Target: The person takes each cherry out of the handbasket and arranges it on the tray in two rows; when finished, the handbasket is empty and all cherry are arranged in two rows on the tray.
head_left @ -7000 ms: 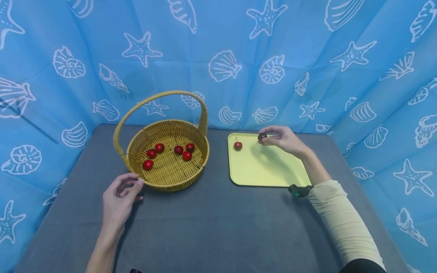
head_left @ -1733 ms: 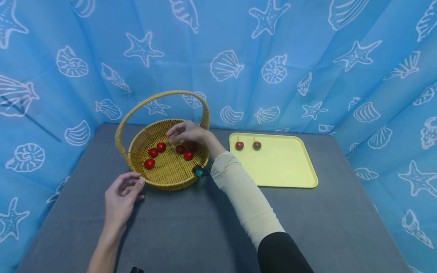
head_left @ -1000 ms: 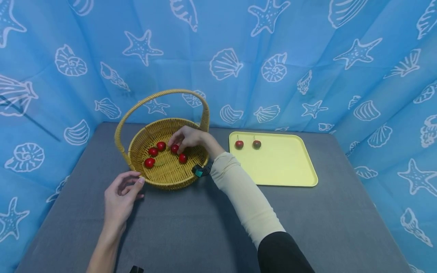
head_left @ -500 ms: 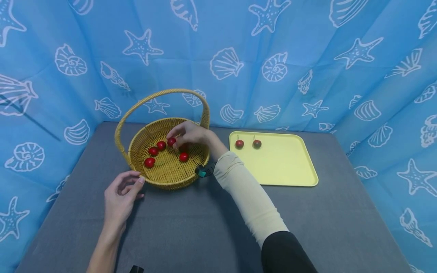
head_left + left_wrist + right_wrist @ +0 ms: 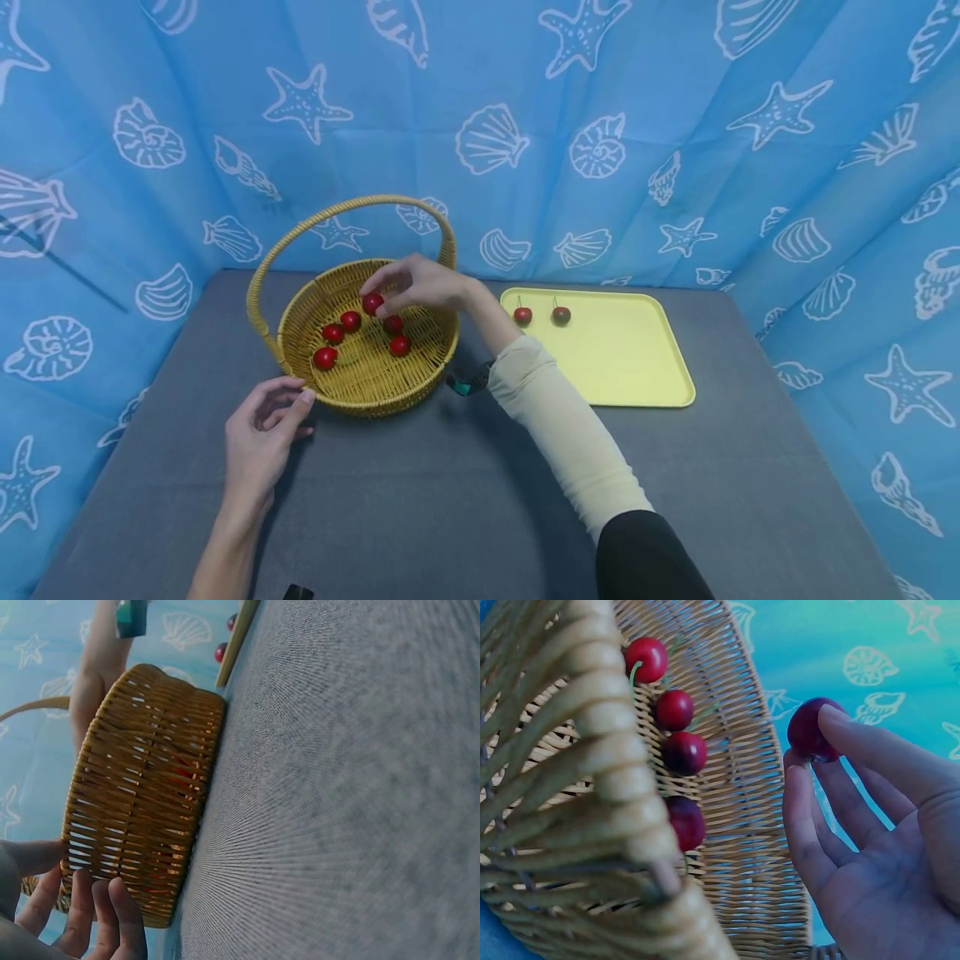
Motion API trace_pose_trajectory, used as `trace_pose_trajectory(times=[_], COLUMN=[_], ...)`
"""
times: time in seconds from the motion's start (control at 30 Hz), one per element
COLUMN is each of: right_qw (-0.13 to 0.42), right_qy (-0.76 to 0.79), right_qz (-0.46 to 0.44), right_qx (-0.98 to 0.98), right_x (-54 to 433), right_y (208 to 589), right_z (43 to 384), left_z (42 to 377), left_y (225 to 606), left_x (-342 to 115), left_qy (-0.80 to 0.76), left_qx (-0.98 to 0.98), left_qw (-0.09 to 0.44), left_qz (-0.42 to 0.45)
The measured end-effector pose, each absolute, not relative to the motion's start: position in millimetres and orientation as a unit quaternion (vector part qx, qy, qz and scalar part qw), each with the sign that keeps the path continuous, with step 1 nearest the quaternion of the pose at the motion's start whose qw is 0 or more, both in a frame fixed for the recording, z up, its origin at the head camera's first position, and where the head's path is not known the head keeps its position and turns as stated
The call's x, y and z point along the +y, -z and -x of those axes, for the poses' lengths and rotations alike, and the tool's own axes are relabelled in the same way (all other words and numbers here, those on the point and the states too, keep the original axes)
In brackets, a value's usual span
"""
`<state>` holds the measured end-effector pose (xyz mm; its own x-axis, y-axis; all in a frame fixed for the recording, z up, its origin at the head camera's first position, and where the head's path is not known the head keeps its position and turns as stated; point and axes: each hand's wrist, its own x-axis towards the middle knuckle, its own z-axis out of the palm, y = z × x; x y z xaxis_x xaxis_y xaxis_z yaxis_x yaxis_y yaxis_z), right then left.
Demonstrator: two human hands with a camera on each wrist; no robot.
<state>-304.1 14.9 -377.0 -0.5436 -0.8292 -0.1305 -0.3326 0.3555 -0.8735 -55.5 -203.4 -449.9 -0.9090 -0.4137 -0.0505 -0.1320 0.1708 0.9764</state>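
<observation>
My right hand (image 5: 423,283) pinches a dark red cherry (image 5: 816,729) between thumb and fingertips, raised over the wicker basket (image 5: 363,377). Several other cherries lie on the basket floor, among them a bright red cherry (image 5: 325,358) at the left and another red cherry (image 5: 400,345) toward the right. Green stems show on some of them in the right wrist view. At the basket's near left, my left hand (image 5: 262,429) holds the rim, thumb on one side and fingers against the woven wall in the left wrist view.
To the right of the basket lies a yellow tray (image 5: 622,358). Two stemmed cherries, a red cherry (image 5: 522,317) and a darker cherry (image 5: 560,316), sit near its back left corner. The basket's tall handle (image 5: 352,202) arches over it. A blue shell-print curtain (image 5: 420,167) hangs behind.
The right hand set a dark cherry on the tray, crossed to the basket, took hold of another cherry there and lifted it. The left hand stayed at the rim.
</observation>
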Motion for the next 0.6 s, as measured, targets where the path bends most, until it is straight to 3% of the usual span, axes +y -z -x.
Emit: trace_pose_trajectory(times=[0.6], right_qw=[0.26], right_qy=[0.476], right_qz=[0.397], right_qx=[0.741], right_x=[88], right_y=[339], right_z=[281], left_z=[57], left_y=[451], left_x=[-204], left_qy=[0.617], left_qx=[-0.756], left_qw=[0.112], left_qz=[-0.188])
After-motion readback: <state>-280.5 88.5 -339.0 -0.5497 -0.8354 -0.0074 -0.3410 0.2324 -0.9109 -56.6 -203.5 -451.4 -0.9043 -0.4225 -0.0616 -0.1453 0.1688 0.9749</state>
